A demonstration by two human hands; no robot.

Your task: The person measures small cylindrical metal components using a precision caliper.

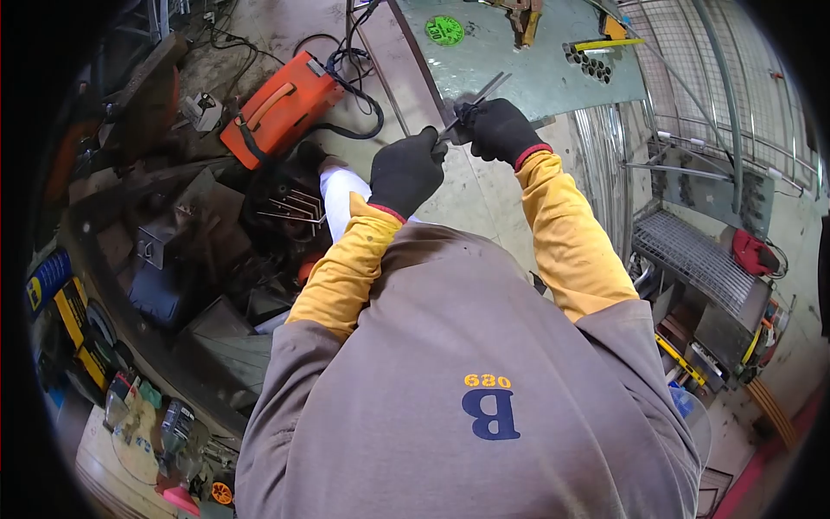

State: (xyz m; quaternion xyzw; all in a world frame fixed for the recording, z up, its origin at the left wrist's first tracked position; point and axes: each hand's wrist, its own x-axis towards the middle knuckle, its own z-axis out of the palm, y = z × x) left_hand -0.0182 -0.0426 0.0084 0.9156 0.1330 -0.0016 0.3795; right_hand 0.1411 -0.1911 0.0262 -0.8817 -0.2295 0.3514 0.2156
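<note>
My left hand (pixel 408 175), in a black glove, is closed around one end of a thin metal rod (pixel 447 131) near the corner of the green-grey metal table (pixel 536 78). The rod slants up and right to the gloved fingers of my right hand (pixel 501 131), which are closed at the table's corner. Beyond those fingertips, two narrow metal ends (pixel 494 86) stick out over the tabletop. A dark block (pixel 462 111) sits at the corner, partly hidden by my right hand.
An orange machine (pixel 281 108) with black cables stands on the floor at left. On the table lie a green disc (pixel 444 30), rusty clamps (pixel 523 19), several short tubes (pixel 590 64) and a yellow tool (pixel 609 43). Metal scrap (pixel 173 251) fills the left; a grated bench (pixel 692 259) stands right.
</note>
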